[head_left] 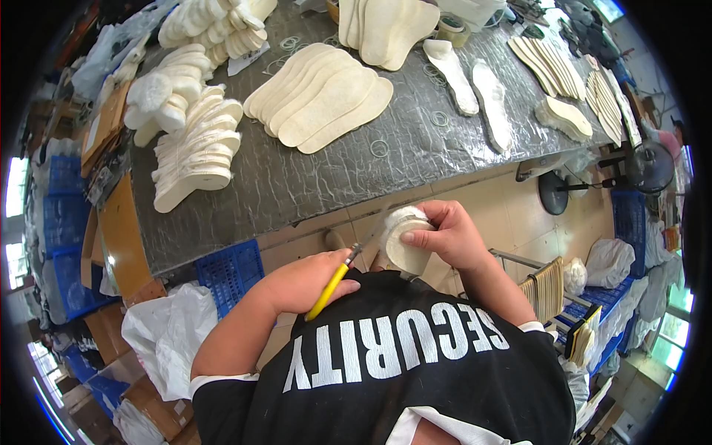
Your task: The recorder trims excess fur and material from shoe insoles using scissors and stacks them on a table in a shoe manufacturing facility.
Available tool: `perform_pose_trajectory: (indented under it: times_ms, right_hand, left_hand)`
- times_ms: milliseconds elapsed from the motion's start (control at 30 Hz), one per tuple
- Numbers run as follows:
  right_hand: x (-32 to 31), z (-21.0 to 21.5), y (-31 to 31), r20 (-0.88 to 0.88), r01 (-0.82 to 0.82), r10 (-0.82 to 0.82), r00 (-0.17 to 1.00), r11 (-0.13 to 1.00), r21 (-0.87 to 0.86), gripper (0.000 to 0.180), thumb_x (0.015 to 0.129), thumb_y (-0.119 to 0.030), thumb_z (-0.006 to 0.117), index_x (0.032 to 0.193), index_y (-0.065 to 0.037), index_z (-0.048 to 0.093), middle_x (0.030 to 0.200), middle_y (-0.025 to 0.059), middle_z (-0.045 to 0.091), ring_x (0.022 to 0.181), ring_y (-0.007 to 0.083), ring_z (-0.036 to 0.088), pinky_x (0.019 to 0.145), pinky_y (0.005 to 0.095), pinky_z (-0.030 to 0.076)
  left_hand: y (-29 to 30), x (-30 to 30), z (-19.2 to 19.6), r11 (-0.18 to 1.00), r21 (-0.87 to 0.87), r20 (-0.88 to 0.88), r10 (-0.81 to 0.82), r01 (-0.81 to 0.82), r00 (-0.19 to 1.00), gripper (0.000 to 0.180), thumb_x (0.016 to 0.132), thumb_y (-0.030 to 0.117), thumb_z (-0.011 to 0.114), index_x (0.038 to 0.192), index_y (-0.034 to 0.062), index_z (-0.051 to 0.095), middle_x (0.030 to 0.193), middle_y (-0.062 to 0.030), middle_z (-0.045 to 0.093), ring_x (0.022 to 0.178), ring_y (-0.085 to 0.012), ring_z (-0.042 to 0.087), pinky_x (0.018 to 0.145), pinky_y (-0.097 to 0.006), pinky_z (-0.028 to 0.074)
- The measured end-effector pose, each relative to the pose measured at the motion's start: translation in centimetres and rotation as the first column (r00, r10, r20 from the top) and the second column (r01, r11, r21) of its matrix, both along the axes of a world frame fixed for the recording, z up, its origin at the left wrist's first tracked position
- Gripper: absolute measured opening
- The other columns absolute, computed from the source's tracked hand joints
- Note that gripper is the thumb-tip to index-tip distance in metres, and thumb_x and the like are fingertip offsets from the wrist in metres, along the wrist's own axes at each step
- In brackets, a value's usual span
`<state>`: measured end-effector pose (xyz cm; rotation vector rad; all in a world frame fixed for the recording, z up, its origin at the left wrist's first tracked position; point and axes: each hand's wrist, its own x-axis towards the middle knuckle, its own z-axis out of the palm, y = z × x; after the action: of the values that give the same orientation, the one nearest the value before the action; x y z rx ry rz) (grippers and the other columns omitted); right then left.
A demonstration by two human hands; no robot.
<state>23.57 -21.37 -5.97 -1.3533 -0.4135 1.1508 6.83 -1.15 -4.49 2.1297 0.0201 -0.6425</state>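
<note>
white bag (167,334) below left hand (300,280), closed on yellow-handled blade (335,278); right hand (445,233) grips white insole stack (403,239) beside it.

Black short-sleeved shirt, white lettering, white-trimmed sleeves

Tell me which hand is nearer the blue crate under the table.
Left. The left hand, holding a yellow knife, hangs beside the blue crate; the right hand is farther off.
</note>
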Motion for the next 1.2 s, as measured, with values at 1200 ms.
perform_pose_trajectory:
  times_ms: [1200]
  right_hand:
    - [-2.5,0.6,1.2,-0.010,-0.057,0.057,0.998,0.997,0.050,0.021,0.081,-0.007,0.071,0.099,0.004,0.068,0.088,0.0050,0.069,0.079,0.0087,0.062,0.073,0.0244,0.051]
  left_hand:
    - [-0.6,-0.4,2.7,0.979,0.201,-0.022,-0.026,0.030,0.999,0.029,0.086,0.014,0.061,0.102,-0.0068,0.048,0.088,-0.0248,0.061,0.084,-0.0422,0.060,0.072,-0.047,0.048]
